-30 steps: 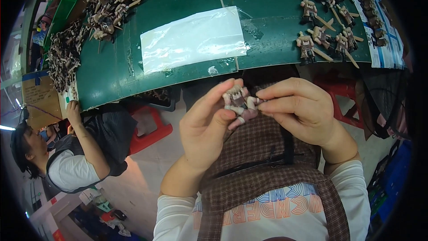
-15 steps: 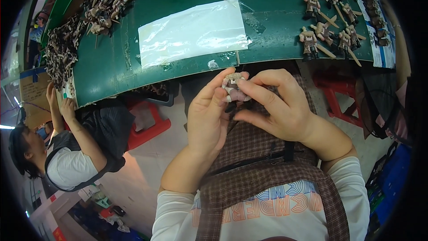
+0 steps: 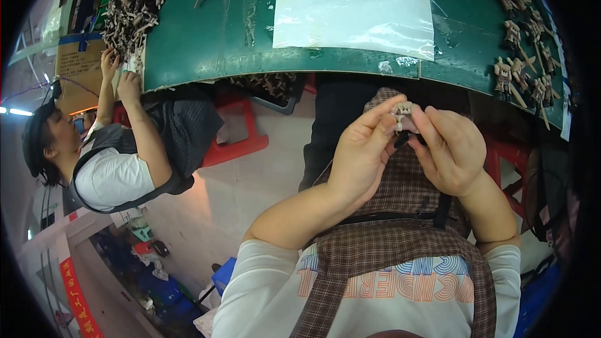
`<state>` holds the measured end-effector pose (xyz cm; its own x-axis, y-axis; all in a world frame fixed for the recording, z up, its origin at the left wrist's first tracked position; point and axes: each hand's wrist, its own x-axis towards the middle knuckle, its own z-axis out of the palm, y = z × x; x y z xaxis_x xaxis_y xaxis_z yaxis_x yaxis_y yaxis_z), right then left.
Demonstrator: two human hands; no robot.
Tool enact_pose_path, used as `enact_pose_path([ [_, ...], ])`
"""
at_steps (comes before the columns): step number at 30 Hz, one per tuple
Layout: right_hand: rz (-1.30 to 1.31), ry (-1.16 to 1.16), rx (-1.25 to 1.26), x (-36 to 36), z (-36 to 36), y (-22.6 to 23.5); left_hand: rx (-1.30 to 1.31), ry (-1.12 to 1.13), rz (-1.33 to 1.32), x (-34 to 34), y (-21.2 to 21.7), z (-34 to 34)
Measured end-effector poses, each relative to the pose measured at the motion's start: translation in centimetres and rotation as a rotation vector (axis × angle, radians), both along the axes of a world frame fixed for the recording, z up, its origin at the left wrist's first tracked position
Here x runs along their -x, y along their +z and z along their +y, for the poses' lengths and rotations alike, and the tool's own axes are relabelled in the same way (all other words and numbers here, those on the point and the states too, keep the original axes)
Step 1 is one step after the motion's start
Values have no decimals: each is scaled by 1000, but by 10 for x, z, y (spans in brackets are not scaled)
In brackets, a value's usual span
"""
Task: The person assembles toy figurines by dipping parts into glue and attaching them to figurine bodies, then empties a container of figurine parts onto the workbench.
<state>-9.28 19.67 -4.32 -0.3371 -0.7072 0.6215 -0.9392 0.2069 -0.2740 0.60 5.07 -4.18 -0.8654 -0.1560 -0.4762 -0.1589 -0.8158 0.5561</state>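
small grey figure (image 3: pixel 401 117) mostly hidden between both hands' fingers (image 3: pixel 382 126), its shape too small to tell

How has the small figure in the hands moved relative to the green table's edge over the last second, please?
Cannot tell: the small figure sits between both hands below the green table edge, but the camera shifted too.

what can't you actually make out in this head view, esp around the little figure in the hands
- Small figure, head view: mostly covered by the left hand and right hand; its shape and lower half are hidden.
- Figures at the table's right: too small and bent by the fisheye rim to count.
- Pile at the table's far left: cut off by the top edge.
- Clear plastic sheet: nothing readable beneath.
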Motion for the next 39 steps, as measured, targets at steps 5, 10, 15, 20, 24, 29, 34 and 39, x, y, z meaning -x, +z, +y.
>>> enact_pose_path([
  [5, -42, 70, -44, -7, 0, 8, 20, -12, -3, -19, 4, -3],
  [10, -144, 173, -91, -13, -12, 17, 313, 111, 86, -42, 4, -33],
  [15, -339, 132, -89, -26, 4, -5, 907, 194, -313, -55, -75, -167],
  [20, -234, 143, 4, -6, 6, 8, 1273, 246, -156, -51, -142, -258],
  [24, 31, -144, -26, 60, 48, 37, 2203, -300, -393, -32, -97, -207],
  [29, 170, -417, -123, 176, 75, 55, 1536, -801, 85, 15, 32, -82],
  [34, -65, -676, 203, 283, 7, 103, 1477, -798, 522, 59, 60, -8],
  [39, 231, -799, 43, 343, -15, 136, 1764, -466, 692, 103, 46, 39],
])
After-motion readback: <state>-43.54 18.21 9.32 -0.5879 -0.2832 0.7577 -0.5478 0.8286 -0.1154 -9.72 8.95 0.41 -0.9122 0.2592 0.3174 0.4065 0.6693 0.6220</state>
